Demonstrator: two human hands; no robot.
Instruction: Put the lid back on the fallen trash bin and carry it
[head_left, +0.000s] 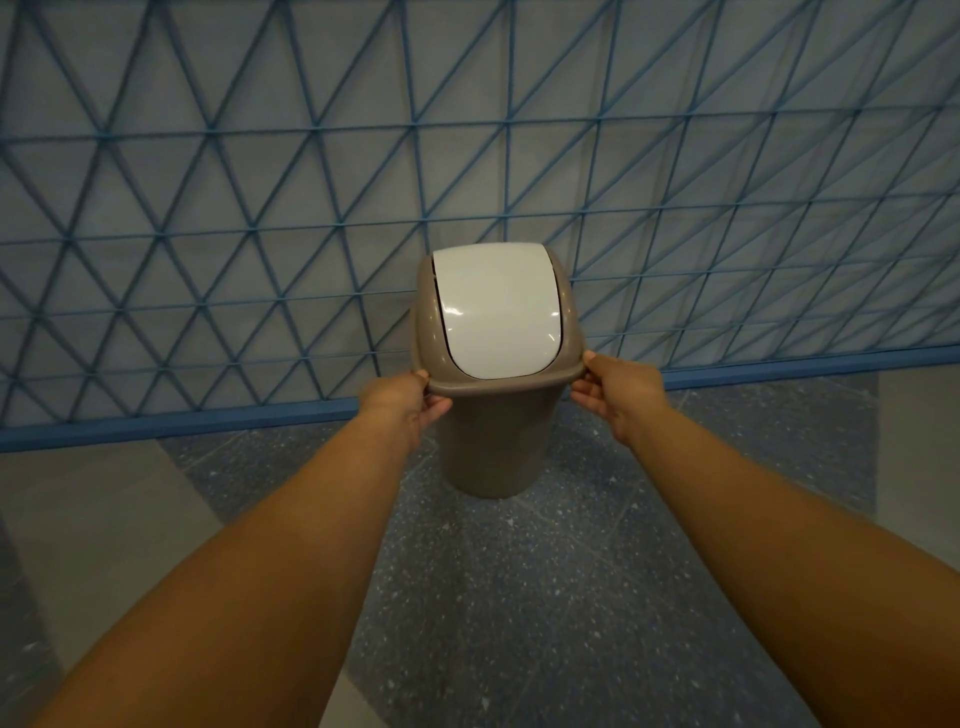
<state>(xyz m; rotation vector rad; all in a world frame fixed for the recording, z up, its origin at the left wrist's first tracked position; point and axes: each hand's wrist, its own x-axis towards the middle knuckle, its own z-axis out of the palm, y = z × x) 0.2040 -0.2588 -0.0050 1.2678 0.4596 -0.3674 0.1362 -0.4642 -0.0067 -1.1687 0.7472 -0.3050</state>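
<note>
The bin (496, 441) stands upright between the two hands, its lid (493, 322) already seated on top with the white swing flap closed. The left hand (410, 408) grips the lid's rim on its own side, thumb on top and fingers curled beneath; the right hand (615, 397) pinches the opposite rim in the same way. Whether the bin's base touches the floor (519, 597) below the hands or hangs just above it cannot be told. The main risk, as I judge it, is that both grips sit on the lid's edge and not on the body: if the lid is only resting and not snapped down, a lift could pull it free and the body would drop and tip over again. The holds are also shallow fingertip pinches, so one side may slip and the bin swing. The wall (311, 182) lies just beyond the hands, and a forward swing could knock the bin against it.
</note>
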